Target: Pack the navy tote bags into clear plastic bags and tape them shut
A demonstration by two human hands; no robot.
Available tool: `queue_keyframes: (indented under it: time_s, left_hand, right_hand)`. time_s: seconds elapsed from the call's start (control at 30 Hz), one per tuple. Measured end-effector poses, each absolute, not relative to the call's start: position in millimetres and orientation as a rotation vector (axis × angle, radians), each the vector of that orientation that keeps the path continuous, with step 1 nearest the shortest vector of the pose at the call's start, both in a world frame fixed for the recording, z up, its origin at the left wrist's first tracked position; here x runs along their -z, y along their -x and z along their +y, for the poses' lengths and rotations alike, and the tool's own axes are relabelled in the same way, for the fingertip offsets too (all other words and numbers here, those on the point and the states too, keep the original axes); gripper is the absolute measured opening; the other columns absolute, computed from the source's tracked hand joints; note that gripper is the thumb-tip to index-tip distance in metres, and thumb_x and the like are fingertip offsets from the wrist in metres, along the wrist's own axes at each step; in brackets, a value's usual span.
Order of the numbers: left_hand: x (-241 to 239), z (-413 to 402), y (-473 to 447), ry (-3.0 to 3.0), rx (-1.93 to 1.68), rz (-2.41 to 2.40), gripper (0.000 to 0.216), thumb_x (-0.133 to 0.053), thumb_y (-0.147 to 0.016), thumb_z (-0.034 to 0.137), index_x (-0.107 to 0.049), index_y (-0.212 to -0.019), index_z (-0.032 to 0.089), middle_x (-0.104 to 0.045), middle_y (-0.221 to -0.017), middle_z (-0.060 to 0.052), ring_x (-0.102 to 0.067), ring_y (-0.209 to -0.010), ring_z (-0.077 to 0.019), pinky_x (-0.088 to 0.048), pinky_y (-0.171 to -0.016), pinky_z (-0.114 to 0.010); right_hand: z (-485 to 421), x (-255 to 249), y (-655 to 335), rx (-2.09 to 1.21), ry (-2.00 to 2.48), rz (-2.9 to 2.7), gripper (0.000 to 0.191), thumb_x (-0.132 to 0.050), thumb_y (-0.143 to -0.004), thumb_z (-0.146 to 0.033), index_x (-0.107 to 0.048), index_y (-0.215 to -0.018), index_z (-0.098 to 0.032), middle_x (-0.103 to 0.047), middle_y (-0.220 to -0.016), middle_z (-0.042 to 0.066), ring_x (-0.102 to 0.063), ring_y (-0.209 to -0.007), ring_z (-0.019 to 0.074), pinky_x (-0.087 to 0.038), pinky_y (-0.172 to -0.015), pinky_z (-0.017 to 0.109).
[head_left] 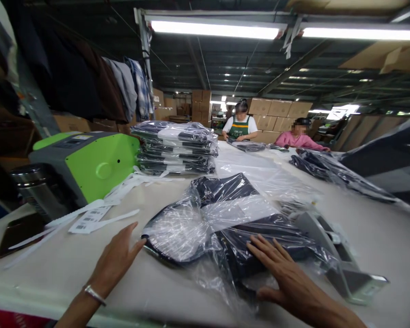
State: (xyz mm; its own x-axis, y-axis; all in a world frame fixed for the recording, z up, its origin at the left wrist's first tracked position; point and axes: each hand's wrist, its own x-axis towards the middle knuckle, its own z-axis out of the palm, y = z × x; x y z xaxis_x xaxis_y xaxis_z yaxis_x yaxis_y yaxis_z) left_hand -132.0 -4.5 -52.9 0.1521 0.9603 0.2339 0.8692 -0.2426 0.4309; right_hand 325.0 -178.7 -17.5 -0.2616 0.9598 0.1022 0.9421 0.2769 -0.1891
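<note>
A dark folded garment (256, 232) in a clear plastic bag (181, 228) lies on the table in front of me. A pale band runs across it, and the film is crumpled at its left end. My left hand (118, 250), with a metal bracelet at the wrist, is beside the bag's left edge with thumb and fingers apart. Its thumb tip meets the dark rim there; whether it presses on it I cannot tell. My right hand (276, 269) rests with spread fingers on the near right part of the bagged garment. Neither hand grips anything.
A stack of bagged garments (177, 148) stands behind, beside a green and grey machine (95, 159). Printed labels (90, 218), a flask (37, 187) and a phone (20, 232) lie left. A grey tape dispenser-like holder (338, 255) stands right. Two people (241, 127) work across the table.
</note>
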Motion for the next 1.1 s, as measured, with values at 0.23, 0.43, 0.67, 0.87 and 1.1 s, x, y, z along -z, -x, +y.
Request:
queue_keyframes:
  time_s: [0.23, 0.43, 0.67, 0.87, 1.1]
  left_hand:
    - [10.1, -66.3, -9.2, -2.862, -0.400, 0.834, 0.066, -0.061, -0.086, 0.036, -0.038, -0.148, 0.026, -0.041, -0.156, -0.007, -0.037, -0.144, -0.0275, -0.033, -0.119, -0.050]
    - [40.2, -115.7, -70.4, -3.220, -0.199, 0.423, 0.074, -0.044, -0.083, 0.006, -0.028, -0.154, 0.019, -0.036, -0.158, -0.013, -0.031, -0.147, -0.0274, -0.029, -0.120, -0.052]
    - [37.8, -94.9, -98.9, -3.326, -0.312, 0.518, 0.069, -0.029, -0.092, 0.001, -0.021, -0.156, 0.024, -0.035, -0.160, -0.009, -0.033, -0.147, -0.0263, -0.033, -0.118, -0.049]
    - [48.8, -76.5, -115.0, -3.137, -0.350, 0.526, 0.060, -0.035, -0.092, 0.008, -0.035, -0.151, 0.018, -0.068, -0.125, -0.014, -0.064, -0.114, -0.0252, -0.048, -0.104, -0.045]
    - [-35.9, -48.5, -104.4, -2.711, -0.797, 0.810, 0.046, -0.048, -0.081, 0.014, -0.061, -0.124, 0.024, -0.070, -0.125, -0.004, -0.067, -0.111, -0.0227, -0.052, -0.100, -0.037]
  right_hand:
    - [-194.9, 39.7, -331.5, -0.487, 1.817, -2.317, 0.116, -0.083, -0.064, -0.055, -0.023, -0.157, -0.023, -0.025, -0.162, 0.014, -0.020, -0.150, 0.0337, -0.012, -0.123, 0.059]
    - [-220.7, 28.7, -369.8, -0.265, 1.805, -2.270, 0.095, -0.068, -0.075, -0.019, -0.022, -0.157, -0.027, -0.028, -0.162, 0.007, -0.025, -0.150, 0.0276, -0.022, -0.123, 0.054]
    - [-216.5, 55.1, -405.0, 0.354, 1.915, -2.229, 0.084, -0.039, -0.073, 0.008, -0.039, -0.150, -0.026, -0.040, -0.157, 0.006, -0.032, -0.147, 0.0254, -0.027, -0.121, 0.054]
    - [-196.2, 59.6, -400.7, 0.434, 1.900, -2.156, 0.064, -0.039, -0.086, 0.002, -0.048, -0.144, -0.023, -0.052, -0.147, 0.010, -0.042, -0.141, 0.0269, -0.026, -0.120, 0.055]
    - [-208.3, 14.3, -399.7, 0.607, 1.792, -1.886, 0.073, -0.058, -0.089, -0.019, -0.027, -0.155, -0.023, -0.035, -0.159, 0.011, -0.028, -0.148, 0.0289, -0.016, -0.124, 0.055]
